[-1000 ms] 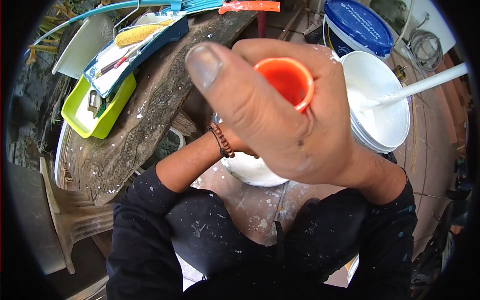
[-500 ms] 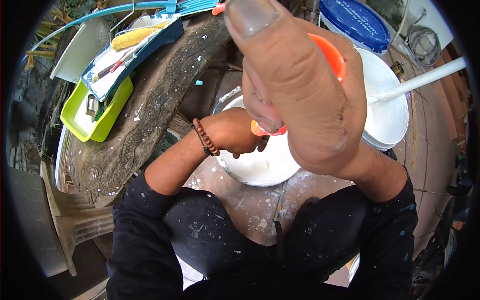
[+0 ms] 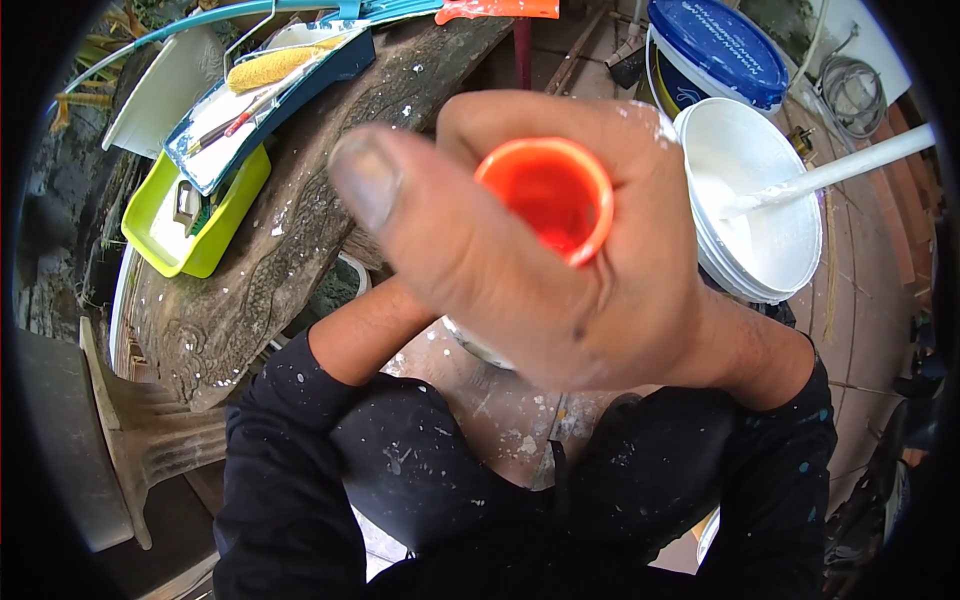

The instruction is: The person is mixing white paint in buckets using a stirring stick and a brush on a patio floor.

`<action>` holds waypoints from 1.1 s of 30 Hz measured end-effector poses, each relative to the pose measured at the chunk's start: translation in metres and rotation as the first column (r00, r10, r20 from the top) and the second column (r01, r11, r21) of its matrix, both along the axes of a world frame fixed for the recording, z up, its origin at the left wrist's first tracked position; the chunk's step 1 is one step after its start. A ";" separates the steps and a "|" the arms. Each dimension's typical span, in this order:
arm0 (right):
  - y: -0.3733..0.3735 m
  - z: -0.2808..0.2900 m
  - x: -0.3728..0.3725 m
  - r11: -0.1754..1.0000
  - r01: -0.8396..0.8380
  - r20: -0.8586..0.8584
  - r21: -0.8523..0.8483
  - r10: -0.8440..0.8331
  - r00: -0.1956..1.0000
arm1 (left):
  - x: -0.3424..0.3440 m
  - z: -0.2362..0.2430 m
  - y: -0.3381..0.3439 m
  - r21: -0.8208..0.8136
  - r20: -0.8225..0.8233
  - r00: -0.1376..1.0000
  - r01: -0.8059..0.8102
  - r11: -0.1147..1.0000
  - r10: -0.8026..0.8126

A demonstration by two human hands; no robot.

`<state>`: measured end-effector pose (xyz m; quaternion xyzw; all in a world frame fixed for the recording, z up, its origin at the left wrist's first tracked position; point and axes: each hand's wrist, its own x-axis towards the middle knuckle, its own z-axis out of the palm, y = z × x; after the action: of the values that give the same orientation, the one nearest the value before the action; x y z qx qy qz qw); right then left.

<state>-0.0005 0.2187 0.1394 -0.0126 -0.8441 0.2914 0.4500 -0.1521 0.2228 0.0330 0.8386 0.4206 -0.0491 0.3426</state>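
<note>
My right hand (image 3: 560,270) is close in front of the camera, its fingers wrapped around an orange plastic container (image 3: 548,200). The container's round, hollow end faces up and looks red inside. My right thumb lies across the near side, pointing left. My left forearm (image 3: 370,325) reaches in behind it, and the left hand itself is hidden by the right. Below both hands, part of the rim of a white bucket (image 3: 478,345) shows; its contents are covered from view.
At the right, a white pail (image 3: 770,235) holds white paint and a pole (image 3: 850,165). Behind it stands a blue-lidded tub (image 3: 725,50). A wooden bench (image 3: 300,225) carries a paint tray (image 3: 215,135) with a yellow roller (image 3: 275,70), a green box (image 3: 215,235) and an orange-handled tool (image 3: 500,10).
My right hand has moved left and down, bringing the container's hollow end into full view. It now covers my left hand and most of the bucket, which showed before.
</note>
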 end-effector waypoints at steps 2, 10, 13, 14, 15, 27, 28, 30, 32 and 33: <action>-0.011 0.007 0.001 0.953 -0.025 -0.036 -0.301 0.015 0.999 | 0.004 0.005 -0.002 -0.059 -0.006 1.000 -0.026 0.998 0.026; -0.004 0.015 0.015 0.800 0.004 0.001 -0.600 -0.004 1.000 | 0.017 0.030 -0.003 -0.233 -0.080 0.995 -0.078 0.969 0.061; -0.002 0.011 0.018 0.821 -0.088 -0.103 -0.564 0.035 0.994 | 0.015 0.023 0.002 -0.185 -0.075 0.997 0.010 0.983 -0.024; -0.001 0.011 0.018 0.820 -0.090 -0.108 -0.565 0.035 0.994 | 0.014 0.023 0.003 -0.165 -0.138 0.989 0.022 0.986 -0.045; -0.001 0.010 0.019 0.825 -0.121 -0.143 -0.552 0.049 0.988 | 0.013 0.023 0.003 -0.148 -0.201 0.977 0.036 0.988 -0.066; -0.008 0.002 0.008 0.972 -0.036 -0.072 -0.234 0.019 0.997 | 0.008 -0.010 -0.001 0.441 0.287 0.956 -0.074 0.895 -0.062; -0.009 0.003 0.007 0.966 -0.036 -0.061 -0.255 0.021 0.998 | 0.009 -0.007 -0.001 0.375 0.253 0.966 -0.054 0.926 -0.046; -0.009 0.006 0.003 0.954 -0.040 -0.041 -0.297 0.030 0.999 | 0.012 -0.002 -0.001 0.235 0.179 0.984 -0.024 0.972 -0.019; -0.012 0.005 -0.001 0.903 -0.016 -0.078 -0.428 -0.019 0.997 | 0.015 0.003 0.000 0.088 0.101 0.995 -0.004 0.996 -0.005; -0.011 0.008 0.003 0.864 0.004 -0.039 -0.504 -0.027 0.999 | 0.017 0.004 0.000 0.012 0.061 0.998 0.003 1.000 -0.003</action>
<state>0.0025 0.2077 0.1477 -0.1298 -0.7284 0.4979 0.4524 -0.1354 0.2231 0.0369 0.8425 0.4089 -0.0213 0.3502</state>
